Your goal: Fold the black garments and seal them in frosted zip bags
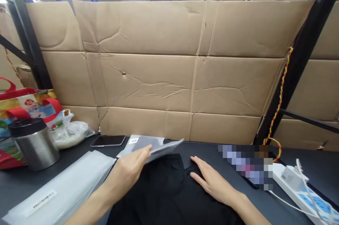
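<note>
My left hand (132, 165) is closed on the near edge of a thin grey-white plastic packet (166, 149), holding it tilted above the desk. Beneath it lies a similar flat packet (145, 141) with a small barcode label. A black garment (161, 189) is spread in front of me, its seams visible near the top. My right hand (212, 181) rests on the garment's right side, with fingers stretched out and nothing in them. At the left is a stack of frosted plastic bags (63, 186) bearing a barcode strip.
A phone (108, 141) lies near the cardboard wall (148, 80). At the left stand a steel flask (37, 149), a clear bag of something pale (70, 133) and a colourful tote bag (23, 99). A blurred-out device (247, 165) and a power strip (296, 186) with cables lie right.
</note>
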`<state>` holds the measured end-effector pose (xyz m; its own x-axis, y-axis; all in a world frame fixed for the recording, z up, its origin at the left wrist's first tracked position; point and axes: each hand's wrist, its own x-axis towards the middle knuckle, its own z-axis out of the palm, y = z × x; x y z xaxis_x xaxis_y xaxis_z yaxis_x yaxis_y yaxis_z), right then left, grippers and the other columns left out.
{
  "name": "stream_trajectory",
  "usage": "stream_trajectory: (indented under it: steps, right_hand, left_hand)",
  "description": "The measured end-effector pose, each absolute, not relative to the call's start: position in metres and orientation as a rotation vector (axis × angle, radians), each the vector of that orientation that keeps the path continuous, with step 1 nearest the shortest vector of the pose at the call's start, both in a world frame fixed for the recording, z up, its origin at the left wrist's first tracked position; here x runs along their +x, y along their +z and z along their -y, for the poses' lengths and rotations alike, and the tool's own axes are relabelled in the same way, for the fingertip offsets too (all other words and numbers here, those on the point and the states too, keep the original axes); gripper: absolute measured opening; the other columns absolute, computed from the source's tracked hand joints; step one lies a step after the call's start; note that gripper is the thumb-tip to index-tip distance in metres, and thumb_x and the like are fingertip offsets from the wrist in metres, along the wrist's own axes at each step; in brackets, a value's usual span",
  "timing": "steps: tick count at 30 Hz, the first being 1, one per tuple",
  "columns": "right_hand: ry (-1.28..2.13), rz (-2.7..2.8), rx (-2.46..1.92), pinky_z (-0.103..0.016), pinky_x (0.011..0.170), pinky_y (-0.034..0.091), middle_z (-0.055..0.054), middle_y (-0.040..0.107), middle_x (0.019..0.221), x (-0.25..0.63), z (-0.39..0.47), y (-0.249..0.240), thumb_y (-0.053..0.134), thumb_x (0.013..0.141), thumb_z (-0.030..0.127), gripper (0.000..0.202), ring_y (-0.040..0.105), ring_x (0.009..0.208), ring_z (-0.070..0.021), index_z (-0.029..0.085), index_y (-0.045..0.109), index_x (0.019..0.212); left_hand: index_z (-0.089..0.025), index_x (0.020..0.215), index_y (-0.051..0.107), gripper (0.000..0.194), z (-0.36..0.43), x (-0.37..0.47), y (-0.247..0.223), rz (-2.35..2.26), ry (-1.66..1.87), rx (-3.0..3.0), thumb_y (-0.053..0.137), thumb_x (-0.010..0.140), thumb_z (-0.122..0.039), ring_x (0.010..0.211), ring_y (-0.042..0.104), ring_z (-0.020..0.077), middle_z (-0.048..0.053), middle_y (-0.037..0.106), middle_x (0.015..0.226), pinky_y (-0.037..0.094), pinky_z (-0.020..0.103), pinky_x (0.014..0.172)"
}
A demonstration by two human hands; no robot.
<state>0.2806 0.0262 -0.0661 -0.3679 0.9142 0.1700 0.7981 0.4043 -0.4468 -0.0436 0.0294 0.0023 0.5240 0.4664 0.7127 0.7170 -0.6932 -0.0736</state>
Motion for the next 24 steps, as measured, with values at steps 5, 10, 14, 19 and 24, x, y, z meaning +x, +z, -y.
stream_trajectory:
  steps: [5, 10, 14, 19, 24]
  right_hand:
    - [0.200, 2.074, -1.363, -0.042, 0.114, 0.029, -0.011, 0.037, 0.149, 0.273, -0.023, -0.052, 0.036, 0.097, 0.034, 0.051, 0.034, 0.137, -0.0223, 0.017, 0.030, 0.145]
    - [0.023, 2.137, -0.950, -0.040, 0.095, 0.046, -0.007, 0.062, 0.113, 0.225, 0.006, -0.019, 0.048, 0.091, 0.019, 0.027, 0.057, 0.108, -0.0222, 0.023, 0.053, 0.117]
    - [-0.165, 2.388, -0.609, -0.035, 0.078, 0.048, -0.006, 0.066, 0.093, 0.175, 0.022, -0.014, 0.060, 0.088, 0.025, 0.017, 0.059, 0.086, -0.0213, 0.018, 0.059, 0.103]
    - [-0.431, 2.349, -0.471, -0.031, 0.066, 0.044, -0.005, 0.064, 0.078, 0.141, 0.022, -0.018, 0.042, 0.094, 0.010, 0.020, 0.055, 0.069, -0.0180, 0.015, 0.060, 0.089]
    - [-0.504, 2.316, -0.497, -0.031, 0.062, 0.041, -0.005, 0.061, 0.072, 0.147, 0.020, -0.021, 0.041, 0.094, 0.008, 0.022, 0.054, 0.064, -0.0176, 0.015, 0.060, 0.084]
  left_hand:
    - [-0.023, 0.139, 0.038, 0.043, 0.011, -0.050, -0.038, 0.875, -0.905, -2.587, 0.050, 0.098, -0.025, 0.105, 0.068, 0.0215, 0.007, 0.069, 0.120, 0.057, 0.027, 0.086]
    - [-0.026, 0.134, 0.042, 0.044, 0.014, -0.074, -0.050, 0.944, -0.738, -2.788, 0.046, 0.093, -0.013, 0.118, 0.060, 0.0216, 0.005, 0.060, 0.134, 0.052, 0.028, 0.095]
    - [-0.024, 0.103, 0.053, 0.019, 0.018, -0.074, -0.046, 0.972, -0.928, -2.757, 0.044, 0.092, -0.010, 0.102, 0.069, 0.0182, 0.005, 0.071, 0.115, 0.056, 0.022, 0.086]
    - [-0.022, 0.101, 0.055, 0.015, 0.023, -0.058, -0.035, 0.889, -1.064, -2.676, 0.041, 0.099, -0.019, 0.087, 0.073, 0.0179, 0.004, 0.075, 0.091, 0.058, 0.020, 0.079]
    - [-0.021, 0.103, 0.055, 0.016, 0.024, -0.060, -0.030, 0.769, -1.049, -2.605, 0.039, 0.099, -0.017, 0.089, 0.074, 0.0177, 0.006, 0.076, 0.093, 0.058, 0.020, 0.082]
